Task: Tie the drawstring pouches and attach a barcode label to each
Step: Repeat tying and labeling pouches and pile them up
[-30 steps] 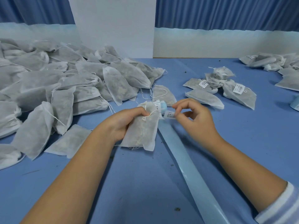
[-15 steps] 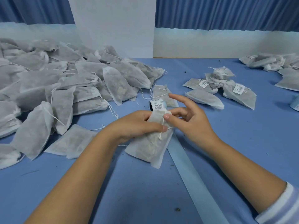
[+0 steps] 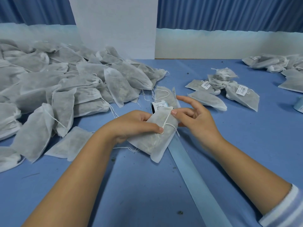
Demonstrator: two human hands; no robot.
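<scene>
A white mesh drawstring pouch (image 3: 155, 140) full of dried filling lies tilted at the table's middle. My left hand (image 3: 131, 125) grips its upper part, the thumb pressing the white drawstring (image 3: 166, 122) against the cloth. My right hand (image 3: 195, 118) pinches the pouch's top corner with thumb and a finger, while its other fingers are spread. Just behind the pouch stands a roll of barcode labels (image 3: 158, 105), and its pale blue backing strip (image 3: 196, 182) runs toward me under the pouch.
A big heap of unlabelled pouches (image 3: 57, 89) fills the left side. Several labelled pouches (image 3: 229, 89) lie at the right middle, with more pouches (image 3: 278, 64) at the far right. A white board (image 3: 113, 27) stands at the back of the blue table (image 3: 147, 194).
The pouch has dropped lower and tilted over the strip. My right hand went from pinching a label at the roll to the pouch's top, and the drawstring now crosses the pouch face.
</scene>
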